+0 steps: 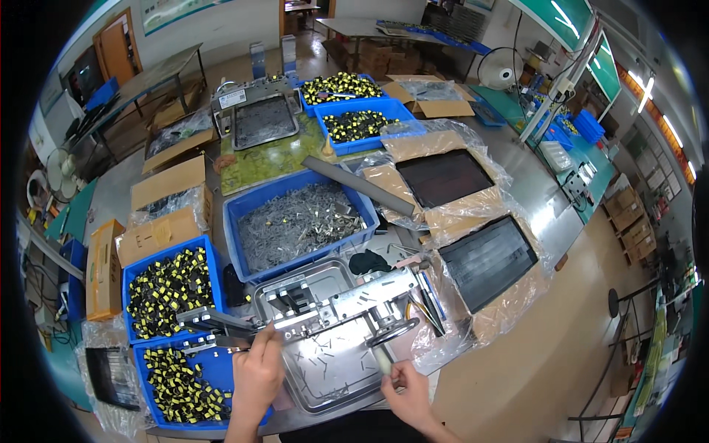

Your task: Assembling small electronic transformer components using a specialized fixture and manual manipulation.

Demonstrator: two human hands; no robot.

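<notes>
My right hand [408, 393] is closed around the pale handle [383, 360] of a round metal handwheel [391, 332]. The wheel sits on a bench-top metal fixture [365, 295] with a long flat bed and upright dark blocks. At the fixture's left end, the fingers of my left hand [258, 369] are pinched together; whatever lies between them is too small to make out. Beneath the fixture lies a metal tray [310, 399] with small dark strips scattered in it. Left of my left hand are two blue bins [209, 258] of black parts with yellow tops.
Behind the fixture stands a large blue bin [235, 251] of small clear and metal pieces, with a grey bar [358, 184] across its corner. Plastic-lined cartons [491, 314] flank it on the right. Cardboard boxes [159, 192] stand left, and more blue bins [410, 114] farther back.
</notes>
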